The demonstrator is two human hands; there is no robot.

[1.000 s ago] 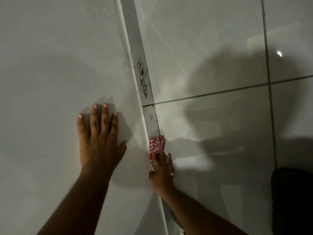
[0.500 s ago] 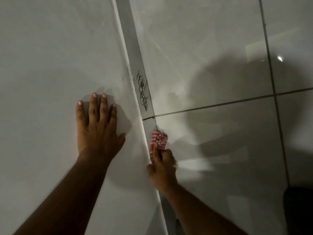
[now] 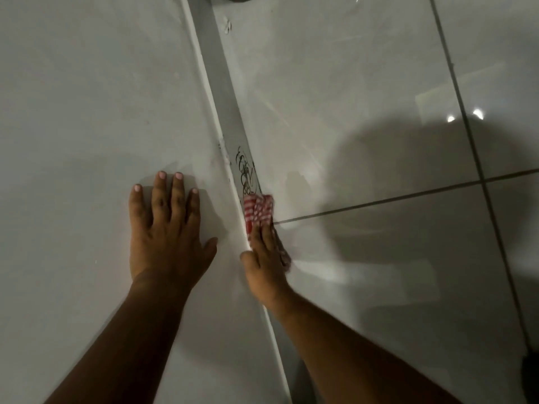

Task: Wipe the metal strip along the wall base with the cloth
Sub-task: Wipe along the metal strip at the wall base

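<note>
Metal strip (image 3: 224,91): grey band along the wall base, running from 12 o'clock down toward 6 o'clock; dark scribbled marks (image 3: 246,173) near centre.
Cloth (image 3: 259,211): red-and-white checked, bunched, pressed on the strip just below the scribble, beside the floor tile (image 3: 364,83) grout line.
Right hand (image 3: 264,258): fingers flat over the cloth, pinning it to the strip.
Left hand (image 3: 167,228): unclenched, palm flat on the wall (image 3: 87,97), at 9 o'clock from the cloth.

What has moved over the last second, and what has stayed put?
The right hand pushed the red-and-white checked cloth forward along the grey metal strip, up to the black scribble. The left hand stayed flat on the white wall.
</note>
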